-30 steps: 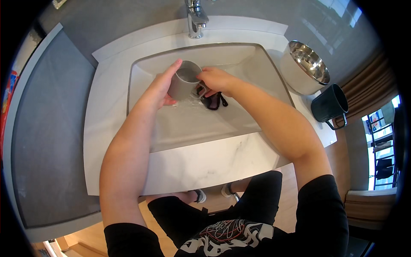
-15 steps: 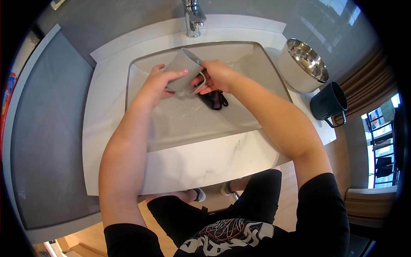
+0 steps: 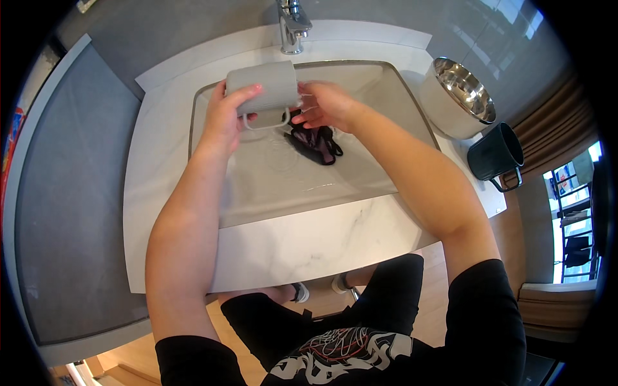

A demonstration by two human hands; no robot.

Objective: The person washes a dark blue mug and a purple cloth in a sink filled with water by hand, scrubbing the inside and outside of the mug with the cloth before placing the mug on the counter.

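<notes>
My left hand [image 3: 228,112] is wrapped round a light grey mug [image 3: 261,87], which is tipped on its side above the sink basin [image 3: 277,199]. The mug's handle points down toward me, and its right end faces my right hand [image 3: 325,106]. That hand has its fingers apart close to this end, with what looks like water at the fingertips; I cannot tell whether they touch the mug. Below it, a crumpled black cloth item with straps [image 3: 318,143] lies wet on the bottom of the basin.
The chrome faucet [image 3: 293,29] stands behind the basin. On the counter's right side are a steel-lined white bowl [image 3: 454,103] and a dark green mug [image 3: 494,154]. A grey panel [image 3: 71,206] rises along the left, and the white marble-patterned counter edge [image 3: 309,248] runs in front.
The grey mug has turned from a tilt to lying level, its handle now downward. My right hand has let go of the handle, and more of the black cloth item shows.
</notes>
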